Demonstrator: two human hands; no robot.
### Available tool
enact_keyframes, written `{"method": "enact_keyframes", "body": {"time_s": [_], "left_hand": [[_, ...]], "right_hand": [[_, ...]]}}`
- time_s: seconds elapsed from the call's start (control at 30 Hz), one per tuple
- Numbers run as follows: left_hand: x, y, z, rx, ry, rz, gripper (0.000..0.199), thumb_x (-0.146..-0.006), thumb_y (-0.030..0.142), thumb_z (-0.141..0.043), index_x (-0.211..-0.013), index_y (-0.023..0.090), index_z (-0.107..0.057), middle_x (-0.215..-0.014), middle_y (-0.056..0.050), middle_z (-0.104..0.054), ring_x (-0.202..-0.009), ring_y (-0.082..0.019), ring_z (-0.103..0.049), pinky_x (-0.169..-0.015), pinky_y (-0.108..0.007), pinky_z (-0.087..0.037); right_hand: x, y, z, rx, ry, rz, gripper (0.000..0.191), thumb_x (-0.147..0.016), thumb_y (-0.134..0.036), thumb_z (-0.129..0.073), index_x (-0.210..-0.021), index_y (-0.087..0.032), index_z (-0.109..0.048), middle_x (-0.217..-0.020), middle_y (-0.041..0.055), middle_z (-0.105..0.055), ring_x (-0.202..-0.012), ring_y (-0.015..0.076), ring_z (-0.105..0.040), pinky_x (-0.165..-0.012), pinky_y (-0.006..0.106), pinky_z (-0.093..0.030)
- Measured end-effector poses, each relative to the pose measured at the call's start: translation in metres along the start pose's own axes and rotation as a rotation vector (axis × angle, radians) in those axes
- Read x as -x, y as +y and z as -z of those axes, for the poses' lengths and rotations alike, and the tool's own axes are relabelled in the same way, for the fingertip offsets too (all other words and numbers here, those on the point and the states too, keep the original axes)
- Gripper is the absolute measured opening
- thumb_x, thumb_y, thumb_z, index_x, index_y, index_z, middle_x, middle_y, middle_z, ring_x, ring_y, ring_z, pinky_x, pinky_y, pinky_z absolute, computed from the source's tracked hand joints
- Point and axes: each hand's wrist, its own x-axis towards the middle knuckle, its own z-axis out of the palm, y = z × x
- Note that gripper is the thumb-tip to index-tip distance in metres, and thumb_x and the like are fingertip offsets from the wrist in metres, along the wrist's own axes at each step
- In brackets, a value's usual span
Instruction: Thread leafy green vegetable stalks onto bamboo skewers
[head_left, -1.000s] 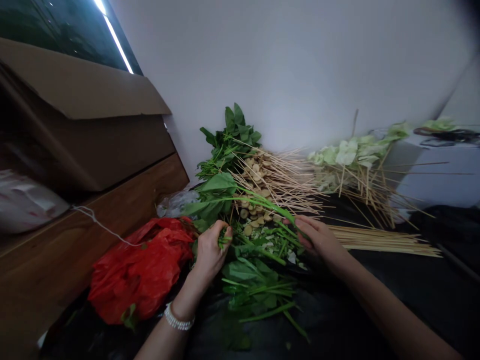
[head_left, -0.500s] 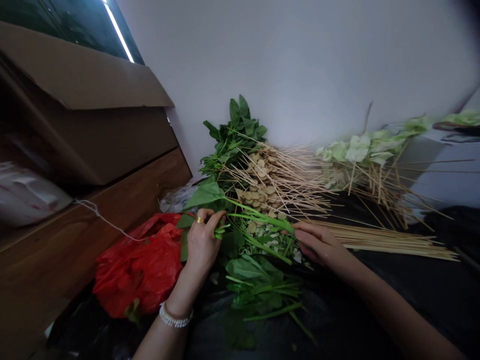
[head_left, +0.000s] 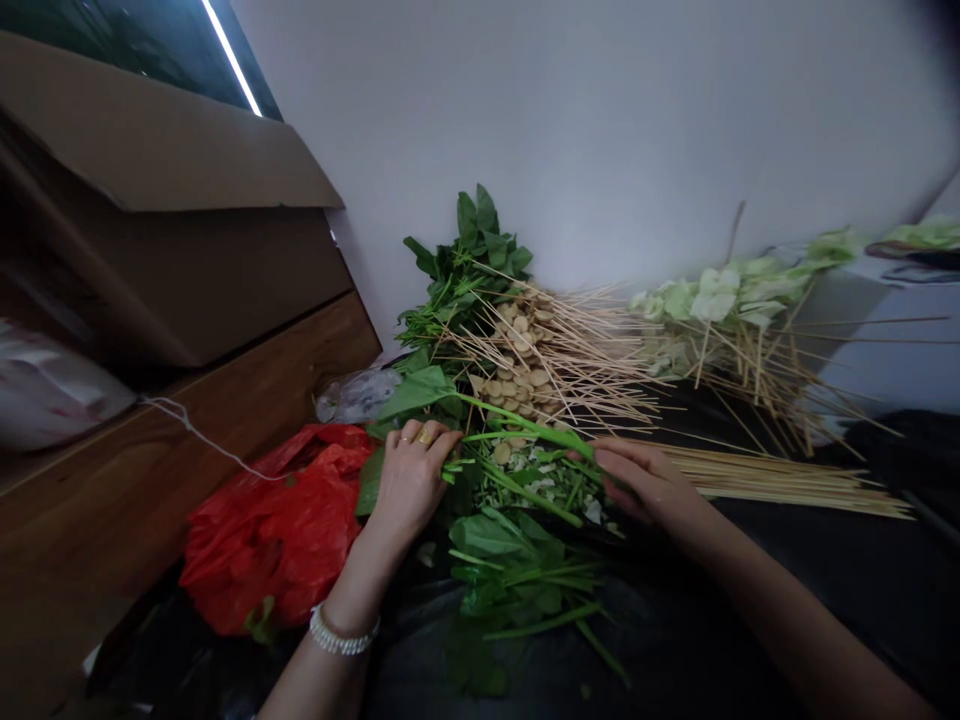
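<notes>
My left hand point(head_left: 414, 470), with a ring and a beaded bracelet on its arm, is closed around leafy green stalks; short stem ends poke out past its fingers. Across from it, my right hand point(head_left: 641, 480) pinches the stem end of a long leafy green stalk point(head_left: 525, 422), whose broad leaf lies beyond my left hand. Under the stalk is a heap of chopped greens and pale bits point(head_left: 551, 485). Closer to me lies a loose bunch of leafy greens point(head_left: 517, 560) on black plastic sheeting point(head_left: 675, 620).
Skewers with pale round slices point(head_left: 521, 385) are piled behind my hands, beside upright leafy greens point(head_left: 469, 260). To the right are bare bamboo skewers point(head_left: 780, 482) and skewered cabbage leaves point(head_left: 720, 295). A red plastic bag point(head_left: 274, 530) and a cardboard box point(head_left: 187, 280) stand left.
My left hand has shifted slightly right, its fingers more bunched. The right hand has moved very little and still holds the stalk's end. The whole view has tilted slightly.
</notes>
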Motion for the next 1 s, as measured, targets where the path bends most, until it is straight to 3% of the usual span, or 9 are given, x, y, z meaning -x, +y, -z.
{"method": "enact_keyframes", "body": {"time_s": [0.17, 0.33, 0.43, 0.5, 0.63, 0.87, 1.0], "left_hand": [[-0.002, 0.006, 0.000, 0.012, 0.020, 0.088, 0.011, -0.082, 0.016, -0.060, -0.089, 0.022, -0.067, -0.090, -0.007, -0.068, -0.089, -0.027, -0.052, -0.075, -0.040, -0.035], [-0.003, -0.006, -0.005, 0.274, 0.151, 0.397, 0.015, -0.085, 0.020, -0.048, -0.078, 0.021, -0.062, -0.078, -0.004, -0.062, -0.082, -0.023, -0.053, -0.072, -0.035, -0.040], [-0.001, -0.021, -0.005, 0.448, 0.293, 0.643, 0.019, -0.085, 0.020, -0.043, -0.071, 0.021, -0.056, -0.071, -0.001, -0.058, -0.072, -0.019, -0.054, -0.067, -0.030, -0.042], [0.000, -0.023, -0.004, 0.496, 0.357, 0.730, 0.019, -0.085, 0.020, -0.042, -0.072, 0.021, -0.056, -0.072, 0.000, -0.059, -0.070, -0.017, -0.055, -0.065, -0.028, -0.042], [0.002, -0.004, 0.000, 0.505, 0.326, 0.576, 0.019, -0.091, 0.021, -0.043, -0.081, 0.021, -0.060, -0.076, 0.001, -0.066, -0.069, -0.015, -0.060, -0.067, -0.026, -0.044], [0.002, 0.030, 0.005, 0.246, 0.354, 0.048, 0.009, -0.089, 0.021, -0.058, -0.097, 0.018, -0.061, -0.078, -0.003, -0.068, -0.071, -0.018, -0.062, -0.068, -0.030, -0.044], [-0.001, 0.039, 0.005, 0.252, 0.320, 0.020, 0.021, -0.088, 0.026, -0.063, -0.108, 0.020, -0.062, -0.087, -0.006, -0.066, -0.077, -0.018, -0.063, -0.069, -0.030, -0.048]], "right_hand": [[0.001, -0.001, -0.003, 0.005, -0.011, -0.006, 0.048, -0.084, -0.058, -0.056, -0.102, -0.015, -0.067, -0.047, -0.0086, -0.032, -0.042, 0.0070, -0.026, -0.041, 0.021, -0.014], [0.003, -0.003, -0.009, 0.033, -0.106, 0.019, 0.041, -0.083, -0.055, -0.059, -0.094, -0.017, -0.067, -0.050, -0.0070, -0.037, -0.045, 0.0075, -0.029, -0.043, 0.022, -0.018], [0.002, -0.003, -0.005, -0.001, -0.059, -0.001, 0.045, -0.085, -0.057, -0.054, -0.099, -0.016, -0.066, -0.045, -0.0089, -0.032, -0.040, 0.0072, -0.024, -0.041, 0.022, -0.015], [0.001, -0.002, -0.003, -0.015, -0.018, -0.011, 0.047, -0.086, -0.058, -0.052, -0.104, -0.016, -0.065, -0.044, -0.0095, -0.031, -0.038, 0.0073, -0.023, -0.040, 0.022, -0.013], [0.001, -0.001, -0.010, 0.024, -0.034, 0.008, 0.047, -0.087, -0.059, -0.050, -0.105, -0.017, -0.063, -0.047, -0.0080, -0.036, -0.039, 0.0077, -0.026, -0.039, 0.021, -0.014], [0.007, 0.003, -0.029, 0.130, -0.061, 0.117, 0.039, -0.093, -0.052, -0.047, -0.102, -0.018, -0.063, -0.056, -0.0052, -0.041, -0.050, 0.0099, -0.034, -0.045, 0.023, -0.025], [0.009, 0.008, -0.034, 0.148, -0.080, 0.135, 0.037, -0.093, -0.052, -0.047, -0.099, -0.020, -0.065, -0.063, -0.0028, -0.044, -0.054, 0.0110, -0.037, -0.047, 0.023, -0.027]]}}
